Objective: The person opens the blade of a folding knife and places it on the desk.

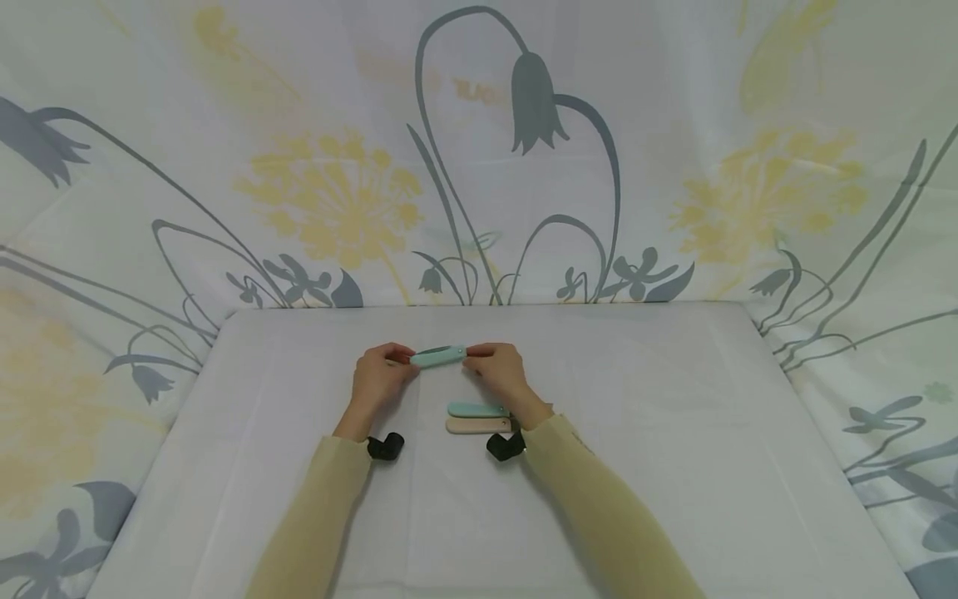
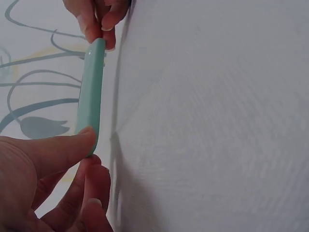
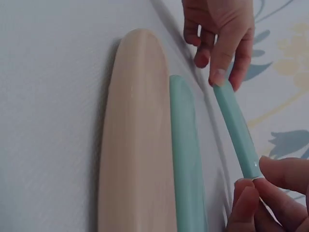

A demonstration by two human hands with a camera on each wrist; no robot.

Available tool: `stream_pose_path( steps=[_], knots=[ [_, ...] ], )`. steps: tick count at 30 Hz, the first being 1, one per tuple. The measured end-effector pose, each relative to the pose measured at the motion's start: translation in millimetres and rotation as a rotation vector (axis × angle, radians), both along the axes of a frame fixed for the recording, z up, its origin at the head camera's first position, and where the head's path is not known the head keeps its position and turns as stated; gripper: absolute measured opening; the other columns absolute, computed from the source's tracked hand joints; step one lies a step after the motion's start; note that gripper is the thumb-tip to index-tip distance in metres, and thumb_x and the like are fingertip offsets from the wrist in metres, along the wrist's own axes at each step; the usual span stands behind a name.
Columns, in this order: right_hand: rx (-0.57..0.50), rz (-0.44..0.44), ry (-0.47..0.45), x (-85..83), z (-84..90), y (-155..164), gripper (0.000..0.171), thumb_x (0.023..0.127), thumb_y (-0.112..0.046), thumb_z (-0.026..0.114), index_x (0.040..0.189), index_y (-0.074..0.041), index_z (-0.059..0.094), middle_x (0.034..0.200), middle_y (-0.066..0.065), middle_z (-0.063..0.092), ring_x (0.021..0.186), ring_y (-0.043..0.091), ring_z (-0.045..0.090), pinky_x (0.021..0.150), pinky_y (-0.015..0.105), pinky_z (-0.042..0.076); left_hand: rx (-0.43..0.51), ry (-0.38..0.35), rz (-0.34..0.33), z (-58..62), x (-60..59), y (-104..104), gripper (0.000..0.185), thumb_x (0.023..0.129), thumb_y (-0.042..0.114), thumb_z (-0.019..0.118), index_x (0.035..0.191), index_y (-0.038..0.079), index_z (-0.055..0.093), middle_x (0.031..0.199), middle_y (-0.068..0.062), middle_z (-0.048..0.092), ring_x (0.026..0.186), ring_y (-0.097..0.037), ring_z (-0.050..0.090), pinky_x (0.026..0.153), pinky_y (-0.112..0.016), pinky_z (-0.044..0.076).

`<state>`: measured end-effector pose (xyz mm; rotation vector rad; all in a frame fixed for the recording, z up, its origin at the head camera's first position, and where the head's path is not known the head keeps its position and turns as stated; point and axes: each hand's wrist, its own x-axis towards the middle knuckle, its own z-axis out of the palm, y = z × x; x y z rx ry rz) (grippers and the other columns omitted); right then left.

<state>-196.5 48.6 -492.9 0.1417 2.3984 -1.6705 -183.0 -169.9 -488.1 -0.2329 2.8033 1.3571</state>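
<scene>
Slim mint-green bar (image 1: 439,357), level above the table, one end pinched in each hand.

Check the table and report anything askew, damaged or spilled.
Nothing stands out. Both hands, left hand and right hand, pinch a mint stick by its ends; a second mint stick and a beige stick lie neatly side by side.

On the white table (image 1: 674,466) — a mint piece (image 1: 477,409) just beside a beige one (image 1: 477,426); behind, a floral-print cloth backdrop (image 1: 337,200).
</scene>
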Motion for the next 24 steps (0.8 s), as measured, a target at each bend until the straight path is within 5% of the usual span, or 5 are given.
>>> stream_pose_path(
  steps=[8,16,24],
  knots=[
    [-0.012,-0.071,0.062,2.4,-0.9,6.5,0.019,0.086,-0.022,0.079,0.096,-0.007,0.078,0.081,0.001,0.072,0.072,0.013,0.065,0.066,0.026,0.050,0.050,0.049,-0.049,8.2,9.2,3.7,0.025,0.083,0.009,0.079,0.108,0.008,0.075,0.099,-0.009,0.071,0.080,-0.023,0.067,0.073,-0.034,0.048],
    [-0.068,-0.011,0.042,13.2,9.2,25.4,0.024,0.087,-0.014,0.078,0.109,-0.007,0.074,0.089,0.005,0.073,0.079,0.019,0.070,0.071,0.028,0.056,0.161,0.018,-0.078,13.9,21.5,14.2,0.025,0.083,0.006,0.079,0.108,0.006,0.074,0.096,-0.008,0.069,0.075,-0.018,0.064,0.063,-0.026,0.048],
    [-0.090,0.050,0.073,30.1,19.2,48.7,0.021,0.089,-0.016,0.076,0.108,-0.007,0.075,0.100,0.006,0.072,0.088,0.025,0.069,0.077,0.030,0.056,0.261,-0.023,-0.102,17.7,35.2,26.7,0.028,0.084,0.008,0.078,0.112,0.008,0.074,0.101,-0.007,0.068,0.081,-0.017,0.067,0.067,-0.029,0.049]
  ],
)
